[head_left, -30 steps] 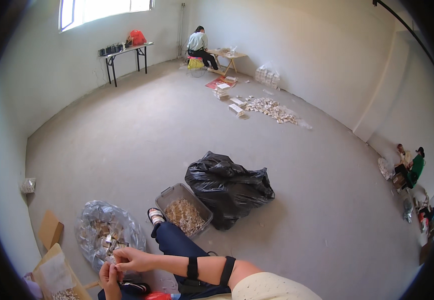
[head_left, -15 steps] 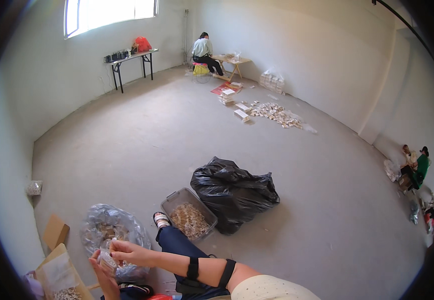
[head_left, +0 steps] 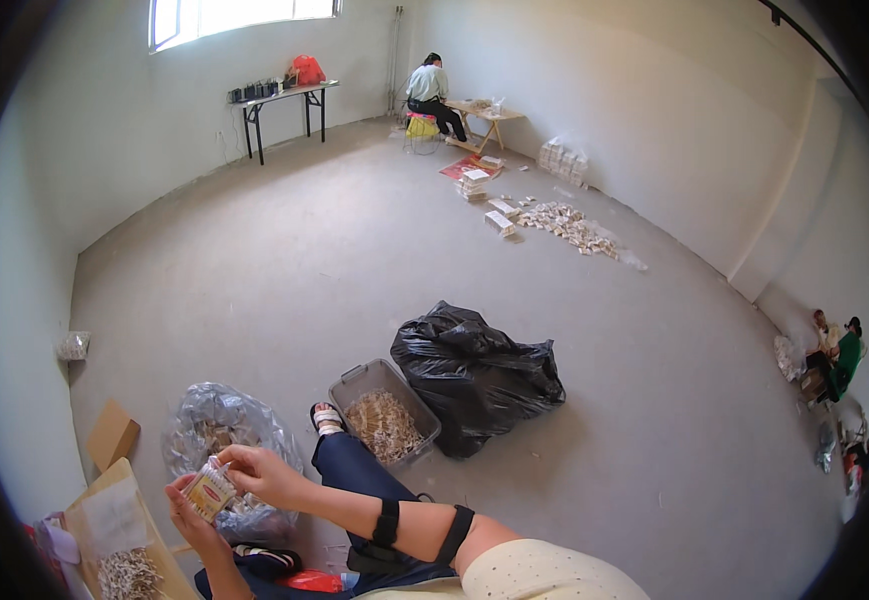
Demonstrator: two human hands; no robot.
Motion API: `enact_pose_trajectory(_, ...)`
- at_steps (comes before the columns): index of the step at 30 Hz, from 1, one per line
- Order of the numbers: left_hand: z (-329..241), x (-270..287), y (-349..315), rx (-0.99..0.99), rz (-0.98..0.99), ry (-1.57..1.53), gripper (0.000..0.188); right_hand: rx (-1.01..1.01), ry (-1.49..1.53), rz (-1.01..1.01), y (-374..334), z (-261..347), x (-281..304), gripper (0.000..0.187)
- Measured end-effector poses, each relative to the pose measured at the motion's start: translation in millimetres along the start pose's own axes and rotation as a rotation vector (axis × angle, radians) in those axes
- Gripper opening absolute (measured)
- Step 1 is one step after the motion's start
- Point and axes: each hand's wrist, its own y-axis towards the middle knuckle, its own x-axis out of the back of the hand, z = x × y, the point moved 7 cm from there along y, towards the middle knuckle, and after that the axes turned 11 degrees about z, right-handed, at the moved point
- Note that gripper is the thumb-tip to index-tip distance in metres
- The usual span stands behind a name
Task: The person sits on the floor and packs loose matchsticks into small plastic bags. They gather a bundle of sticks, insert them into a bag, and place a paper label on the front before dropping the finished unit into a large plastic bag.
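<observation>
At the lower left, both my hands are on a small clear packet of cotton swabs [head_left: 209, 491] with a yellow and red label. My left hand [head_left: 191, 510] cups it from the left and below, fingers closed along its side. My right hand [head_left: 254, 474] pinches the packet's upper right edge. Just beyond them stands a large clear plastic bag [head_left: 222, 408] with brownish packets inside. Near my left forearm, a pile of loose swabs [head_left: 129, 577] lies on a light wooden tray [head_left: 114, 480] beside a white sheet.
A grey plastic bin [head_left: 347, 377] full of loose swabs stands by my foot, against a black plastic bag [head_left: 474, 370]. An open cardboard box [head_left: 112, 436] is at the left wall. Far off, a person [head_left: 428, 92] sits at a small table near scattered packets [head_left: 569, 228]; others sit far right.
My hands have lifted slightly and turned the packet, so its yellow and red label now shows. The whole view has shifted a little.
</observation>
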Motion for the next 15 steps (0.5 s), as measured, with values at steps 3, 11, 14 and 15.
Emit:
enact_pose_trajectory(3,-0.9,-0.3,-3.8,-0.045,-0.037,0.014,0.045,-0.003,-0.088,-0.071,-3.7,6.9,0.0,0.021)
enact_pose_trajectory(11,-32.3,-21.9,0.9,-0.159,0.026,0.68,0.033,0.005,-0.532,-0.265,2.5,50.5,-4.5,0.041)
enact_pose_trajectory(14,-58.8,-23.8,3.7,-0.202,0.011,0.724,0.031,0.023,-0.462,-0.22,7.8,52.9,-19.9,0.037)
enact_pose_trajectory(15,-63.9,-22.4,3.2,-0.225,-0.029,0.701,0.03,0.035,-0.456,-0.228,10.3,49.4,-22.4,0.035)
